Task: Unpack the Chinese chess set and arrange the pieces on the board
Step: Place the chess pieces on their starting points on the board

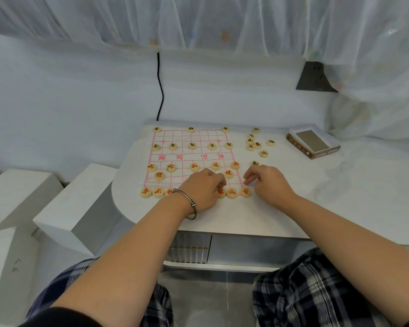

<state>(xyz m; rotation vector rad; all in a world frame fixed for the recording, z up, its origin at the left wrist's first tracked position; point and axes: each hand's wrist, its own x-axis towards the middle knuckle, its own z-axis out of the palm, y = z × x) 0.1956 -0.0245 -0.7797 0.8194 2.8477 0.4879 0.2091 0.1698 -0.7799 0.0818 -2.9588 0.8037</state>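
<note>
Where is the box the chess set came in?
In the head view, the box sits at the far right of the table, just right of the loose black-lettered pieces beside the board.

A white chess board (191, 159) with a red grid is lying flat on the table's (269, 208) left part. Red-lettered pieces (171, 167) are sitting face up on its near rows and black-lettered pieces (192, 145) on its far rows. Loose pieces (254, 143) are lying just right of it, and the brown-sided box (313, 142) is resting near the far right edge.
</note>
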